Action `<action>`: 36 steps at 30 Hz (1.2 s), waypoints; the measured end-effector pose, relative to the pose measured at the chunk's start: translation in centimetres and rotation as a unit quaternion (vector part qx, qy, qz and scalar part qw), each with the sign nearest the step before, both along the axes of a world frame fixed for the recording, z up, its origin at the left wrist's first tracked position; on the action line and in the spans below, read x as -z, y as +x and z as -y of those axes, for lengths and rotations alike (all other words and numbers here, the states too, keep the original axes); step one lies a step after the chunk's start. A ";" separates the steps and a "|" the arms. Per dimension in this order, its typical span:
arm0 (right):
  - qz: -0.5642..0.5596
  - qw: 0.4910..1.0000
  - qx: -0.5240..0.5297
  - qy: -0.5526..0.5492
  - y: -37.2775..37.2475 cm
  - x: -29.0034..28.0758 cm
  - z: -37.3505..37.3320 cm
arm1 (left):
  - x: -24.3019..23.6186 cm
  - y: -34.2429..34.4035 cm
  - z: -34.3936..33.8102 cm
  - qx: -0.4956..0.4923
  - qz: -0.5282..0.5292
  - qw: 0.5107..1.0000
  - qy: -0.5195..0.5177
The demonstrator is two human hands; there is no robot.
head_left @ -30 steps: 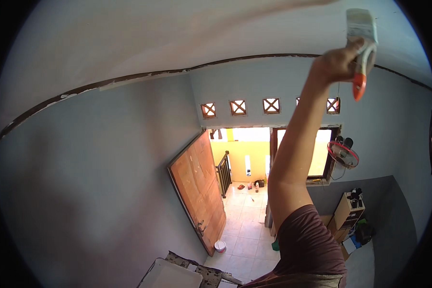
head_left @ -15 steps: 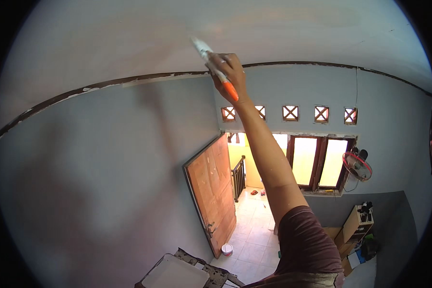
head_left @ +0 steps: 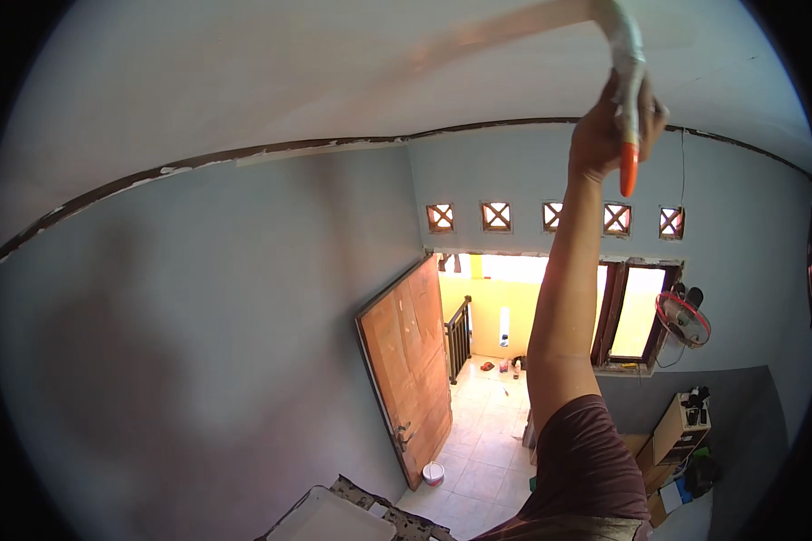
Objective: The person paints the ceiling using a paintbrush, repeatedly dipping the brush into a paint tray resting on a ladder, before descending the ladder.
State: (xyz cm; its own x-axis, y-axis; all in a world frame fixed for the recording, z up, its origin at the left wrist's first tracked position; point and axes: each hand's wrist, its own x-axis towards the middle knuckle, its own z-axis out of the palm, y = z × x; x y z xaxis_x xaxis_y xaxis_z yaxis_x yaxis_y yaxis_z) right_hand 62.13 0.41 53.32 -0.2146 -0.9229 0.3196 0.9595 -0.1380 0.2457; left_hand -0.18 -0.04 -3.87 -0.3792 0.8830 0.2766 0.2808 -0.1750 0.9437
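My right arm reaches high up, and my right hand (head_left: 607, 135) is closed around a paintbrush (head_left: 626, 47). Its orange handle end hangs below my fist, while the whitish head points up at the pale ceiling (head_left: 271, 81). The bristle tip is up at the ceiling surface near the top of the view; whether it presses on it I cannot tell for sure. A brownish band runs left across the ceiling from the brush head. My left hand is out of view.
A dark, paint-spotted strip (head_left: 289, 144) edges the ceiling. Below are an open wooden door (head_left: 410, 361), a small white bucket (head_left: 433, 474), a wall fan (head_left: 684, 318) and a cabinet (head_left: 681, 428). A greyish tray-like surface (head_left: 334, 520) lies at the lower left.
My right hand has swung to the right with the paintbrush, and the brush head now points more upright. The room has shifted slightly rightward in view.
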 end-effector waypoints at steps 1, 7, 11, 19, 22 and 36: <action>-0.051 0.997 0.046 0.046 0.1 0.0 0.6 | 2.2 -1.5 -0.9 0.040 -0.090 0.992 0.081; -0.096 0.991 -0.010 0.089 -0.9 -3.2 -3.1 | 1.3 -0.6 -0.6 0.066 -0.001 0.998 0.008; -0.065 0.995 -0.066 0.044 -2.9 -3.5 -9.3 | 2.5 -0.6 -1.4 -0.011 -0.067 0.997 0.028; -0.005 0.991 -0.033 -0.126 -5.7 0.0 -18.4 | 0.9 -0.9 -0.4 0.019 -0.040 0.998 -0.049; 0.068 0.954 -0.034 -0.291 -6.1 1.7 -20.2 | 1.6 -1.3 -0.5 0.017 -0.044 0.998 -0.042; -0.005 0.968 -0.010 -0.250 -2.1 -0.6 -10.5 | 1.8 -1.1 -0.9 0.014 -0.070 0.997 -0.011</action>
